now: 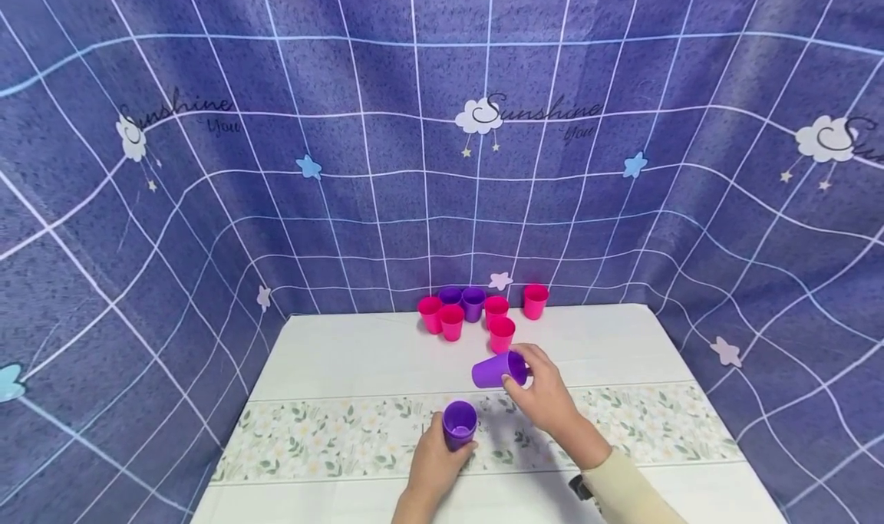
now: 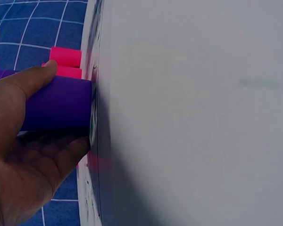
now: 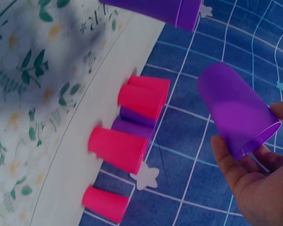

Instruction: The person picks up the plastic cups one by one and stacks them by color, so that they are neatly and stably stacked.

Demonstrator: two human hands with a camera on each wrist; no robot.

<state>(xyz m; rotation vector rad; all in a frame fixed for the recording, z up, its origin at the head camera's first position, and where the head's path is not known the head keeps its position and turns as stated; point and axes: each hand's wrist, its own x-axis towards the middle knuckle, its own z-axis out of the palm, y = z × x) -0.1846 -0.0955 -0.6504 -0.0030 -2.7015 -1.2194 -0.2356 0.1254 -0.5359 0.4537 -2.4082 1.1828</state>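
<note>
My left hand (image 1: 437,463) grips a purple cup (image 2: 61,104) that stands mouth up on the table, thumb on one side and fingers on the other. Near its top a second rim line shows in the right wrist view, like a cup nested inside (image 3: 188,14). Higher and to the right, my right hand (image 1: 545,392) holds another purple cup (image 1: 490,372) by its rim end. That cup is in the air, tipped on its side, with its base pointing left and its mouth towards the palm (image 3: 269,193).
Several pink cups (image 1: 502,336) and two purple cups (image 1: 473,306) stand upright at the table's back. One pink cup (image 1: 535,303) stands apart at right. A white table (image 1: 331,355) has a floral band (image 1: 311,439). Blue gridded cloth (image 1: 387,202) surrounds the back and sides.
</note>
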